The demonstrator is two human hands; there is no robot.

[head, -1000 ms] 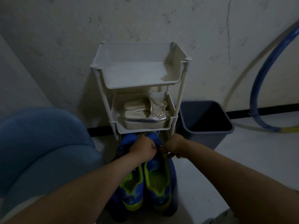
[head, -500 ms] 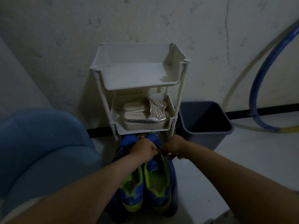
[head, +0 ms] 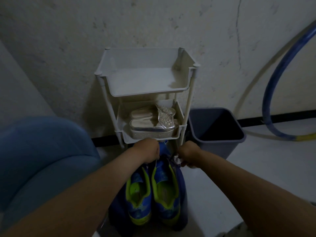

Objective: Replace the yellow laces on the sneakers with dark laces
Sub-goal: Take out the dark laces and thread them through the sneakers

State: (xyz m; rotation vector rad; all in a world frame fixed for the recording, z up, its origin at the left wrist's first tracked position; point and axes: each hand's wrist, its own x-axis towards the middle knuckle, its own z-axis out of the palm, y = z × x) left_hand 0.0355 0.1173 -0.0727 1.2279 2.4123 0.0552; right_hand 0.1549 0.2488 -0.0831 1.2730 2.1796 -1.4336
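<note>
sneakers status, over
Left hand and right hand pinch lace at toe end of sneakers. Lace colour unclear, dim. Rack close ahead.

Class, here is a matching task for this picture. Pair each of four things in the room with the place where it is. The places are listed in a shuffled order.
Things
1. sandals
2. bin
3. sneakers
4. hose

Places
A. on the floor in front of the rack
B. on the rack's middle shelf
C. curved against the wall, far right
D. on the floor just right of the rack

Pairs: 1-B, 2-D, 3-A, 4-C
</note>
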